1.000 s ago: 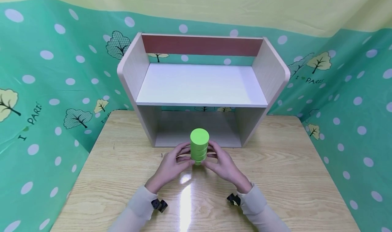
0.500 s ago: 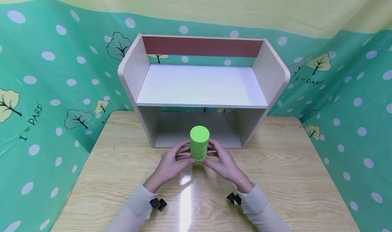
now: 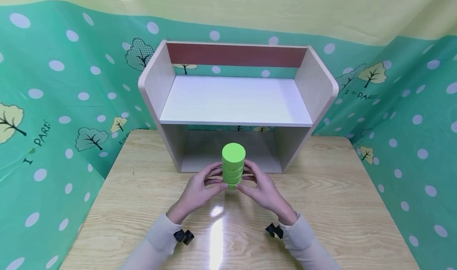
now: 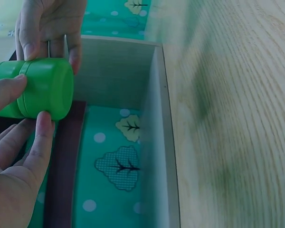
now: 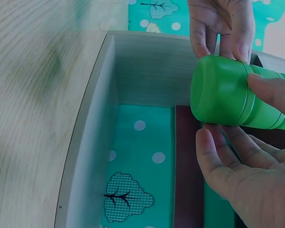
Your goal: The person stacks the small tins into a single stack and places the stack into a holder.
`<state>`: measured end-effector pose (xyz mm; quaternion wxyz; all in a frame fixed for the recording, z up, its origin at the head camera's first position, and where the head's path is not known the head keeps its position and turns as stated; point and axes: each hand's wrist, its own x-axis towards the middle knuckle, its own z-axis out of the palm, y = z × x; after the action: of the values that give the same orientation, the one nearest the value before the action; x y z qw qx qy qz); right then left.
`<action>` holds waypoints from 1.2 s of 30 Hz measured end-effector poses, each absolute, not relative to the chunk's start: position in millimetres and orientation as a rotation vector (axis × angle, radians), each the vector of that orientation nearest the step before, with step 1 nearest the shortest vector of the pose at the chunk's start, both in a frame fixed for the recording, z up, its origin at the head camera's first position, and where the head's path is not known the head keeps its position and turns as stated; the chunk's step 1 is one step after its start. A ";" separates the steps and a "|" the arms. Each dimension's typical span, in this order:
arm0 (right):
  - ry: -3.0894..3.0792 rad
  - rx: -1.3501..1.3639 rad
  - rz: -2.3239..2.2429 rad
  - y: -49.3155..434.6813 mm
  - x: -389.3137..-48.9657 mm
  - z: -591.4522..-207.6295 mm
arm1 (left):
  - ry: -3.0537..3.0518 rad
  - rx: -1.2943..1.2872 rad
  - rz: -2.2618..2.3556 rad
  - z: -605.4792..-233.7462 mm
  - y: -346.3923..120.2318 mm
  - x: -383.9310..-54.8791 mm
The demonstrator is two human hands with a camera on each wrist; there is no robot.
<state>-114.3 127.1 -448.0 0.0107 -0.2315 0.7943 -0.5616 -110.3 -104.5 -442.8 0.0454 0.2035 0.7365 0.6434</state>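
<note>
A bright green cylinder with grooves ringing its side [image 3: 233, 166] stands upright between my two hands, in front of the shelf's lower opening. In the left wrist view its rounded bottom end [image 4: 61, 90] is apart from the wooden tabletop. My left hand [image 3: 198, 190] holds its left side, thumb at the front and fingers curved behind. From the right, my right hand [image 3: 262, 188] grips it the same way, with the thumb low near the base. The right wrist view shows the fingertips [image 5: 206, 140] of the right hand at the cylinder's lower section.
A pale two-level desktop shelf [image 3: 235, 101] with a dark red back rail [image 3: 235, 55] stands just beyond the hands. Its side panels rise left and right. The wooden table [image 3: 328, 206] extends on both sides, and a green dotted curtain [image 3: 53, 103] hangs around it.
The green cylinder has risen slightly toward the head camera, and both hands have moved up with it. Their hold looks the same.
</note>
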 end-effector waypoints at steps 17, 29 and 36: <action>2.448 -0.771 -1.824 127.6 -114.4 -426.5 | 2.306 0.702 1.923 -417.1 -103.6 -111.5; 2.486 -0.848 -1.797 125.3 -105.0 -385.3 | 2.316 0.802 1.940 -403.9 -101.4 -115.2; 2.522 -0.904 -1.814 131.7 -120.1 -403.7 | 2.336 0.825 1.931 -410.8 -102.5 -127.2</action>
<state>-120.1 131.7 -403.7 -0.0471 -0.2790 0.7786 -0.5601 -127.2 -102.5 -410.8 0.0002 0.2627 0.7437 0.6147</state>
